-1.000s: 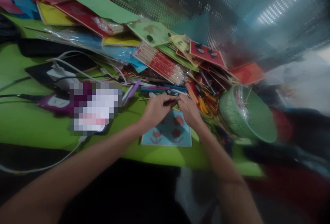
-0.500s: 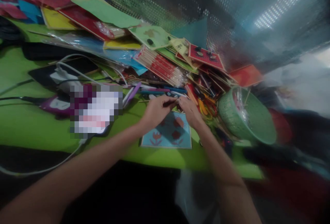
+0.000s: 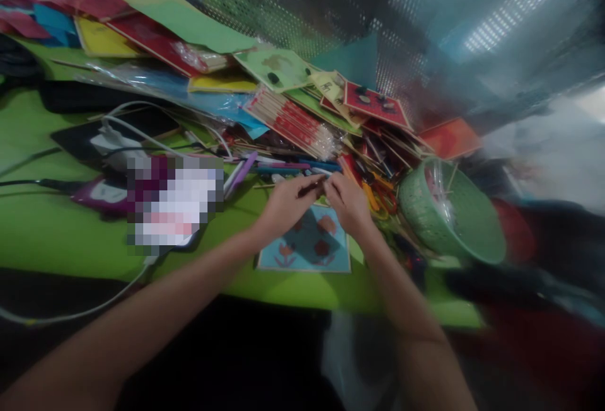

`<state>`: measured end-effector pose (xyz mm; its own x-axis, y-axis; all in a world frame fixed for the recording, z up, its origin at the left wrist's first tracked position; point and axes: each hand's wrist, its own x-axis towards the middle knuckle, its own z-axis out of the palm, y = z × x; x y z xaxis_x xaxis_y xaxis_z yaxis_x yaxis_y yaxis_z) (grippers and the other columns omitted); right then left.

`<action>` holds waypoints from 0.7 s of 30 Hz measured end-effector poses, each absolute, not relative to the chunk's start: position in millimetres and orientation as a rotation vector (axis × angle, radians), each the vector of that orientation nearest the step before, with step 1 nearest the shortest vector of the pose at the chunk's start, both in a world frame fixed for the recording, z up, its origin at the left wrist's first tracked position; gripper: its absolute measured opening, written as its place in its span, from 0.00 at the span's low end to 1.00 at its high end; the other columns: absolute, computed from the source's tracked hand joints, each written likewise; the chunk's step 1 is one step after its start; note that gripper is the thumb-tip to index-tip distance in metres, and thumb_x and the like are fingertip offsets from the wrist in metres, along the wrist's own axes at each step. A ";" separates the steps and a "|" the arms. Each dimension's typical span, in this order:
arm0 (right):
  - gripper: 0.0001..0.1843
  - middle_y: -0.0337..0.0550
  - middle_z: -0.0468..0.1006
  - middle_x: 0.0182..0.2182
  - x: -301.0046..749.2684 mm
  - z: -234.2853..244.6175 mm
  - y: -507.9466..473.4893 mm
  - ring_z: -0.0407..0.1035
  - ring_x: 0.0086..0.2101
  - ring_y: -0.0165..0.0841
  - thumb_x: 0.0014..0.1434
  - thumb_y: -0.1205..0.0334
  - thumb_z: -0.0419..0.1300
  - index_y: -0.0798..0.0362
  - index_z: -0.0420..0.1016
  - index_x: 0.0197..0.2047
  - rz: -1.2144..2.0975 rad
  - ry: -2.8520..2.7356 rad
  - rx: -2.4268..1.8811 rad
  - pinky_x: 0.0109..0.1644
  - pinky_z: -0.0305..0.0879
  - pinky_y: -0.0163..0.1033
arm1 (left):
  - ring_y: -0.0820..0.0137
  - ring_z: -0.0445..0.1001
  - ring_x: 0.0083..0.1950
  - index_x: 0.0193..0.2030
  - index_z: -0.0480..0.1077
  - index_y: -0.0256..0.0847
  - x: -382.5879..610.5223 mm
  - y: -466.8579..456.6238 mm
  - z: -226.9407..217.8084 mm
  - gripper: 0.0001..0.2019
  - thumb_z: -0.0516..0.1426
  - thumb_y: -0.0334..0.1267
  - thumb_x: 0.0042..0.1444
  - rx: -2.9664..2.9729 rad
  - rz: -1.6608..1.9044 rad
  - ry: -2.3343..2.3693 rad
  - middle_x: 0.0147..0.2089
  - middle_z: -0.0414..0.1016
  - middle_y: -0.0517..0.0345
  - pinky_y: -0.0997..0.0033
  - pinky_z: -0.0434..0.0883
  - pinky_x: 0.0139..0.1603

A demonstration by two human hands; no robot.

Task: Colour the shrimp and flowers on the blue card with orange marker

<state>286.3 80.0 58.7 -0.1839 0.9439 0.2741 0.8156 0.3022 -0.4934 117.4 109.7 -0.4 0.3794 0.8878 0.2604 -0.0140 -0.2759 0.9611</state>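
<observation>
My left hand (image 3: 286, 204) and my right hand (image 3: 348, 202) meet fingertip to fingertip above a light blue card (image 3: 309, 248) with red flower shapes, which lies on the green table (image 3: 57, 228). Both hands are closed in a pinch. Between them sits a small dark thin piece (image 3: 312, 189); I cannot make out what it is. The card lies flat under both wrists near the table's front edge.
A green mesh bowl (image 3: 451, 219) lies tilted at the right. Behind the hands are pens, sticks, orange scissors (image 3: 375, 195), a pack of red-wrapped sticks (image 3: 295, 122) and piles of coloured cards. White cables (image 3: 127, 127) and a blurred patch lie at the left.
Both hands have edged slightly up and away over the card, still pinching the small dark piece. The view has shifted a little.
</observation>
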 end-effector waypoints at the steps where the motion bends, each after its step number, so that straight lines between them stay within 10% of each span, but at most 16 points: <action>1: 0.15 0.37 0.64 0.27 287.0 60.3 79.6 0.59 0.31 0.35 0.69 0.53 0.50 0.46 0.56 0.30 0.284 -2.050 -1.565 0.37 0.52 0.40 | 0.62 0.82 0.53 0.60 0.78 0.47 117.7 110.0 -0.6 0.18 0.57 0.42 0.66 1.571 1.068 0.775 0.50 0.85 0.57 0.61 0.78 0.57; 21: 0.10 0.41 0.70 0.27 280.5 55.5 77.7 0.63 0.31 0.37 0.60 0.63 0.52 0.46 0.59 0.28 0.126 -1.999 -1.485 0.39 0.58 0.43 | 0.66 0.82 0.51 0.52 0.79 0.41 121.5 108.0 4.2 0.14 0.61 0.40 0.61 1.448 1.167 0.687 0.50 0.85 0.53 0.65 0.77 0.56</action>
<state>280.5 77.7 55.5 -0.1596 0.8887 0.4298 0.8279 0.3577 -0.4320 121.5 108.0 4.2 0.3464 0.8939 0.2846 -0.1848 -0.2324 0.9549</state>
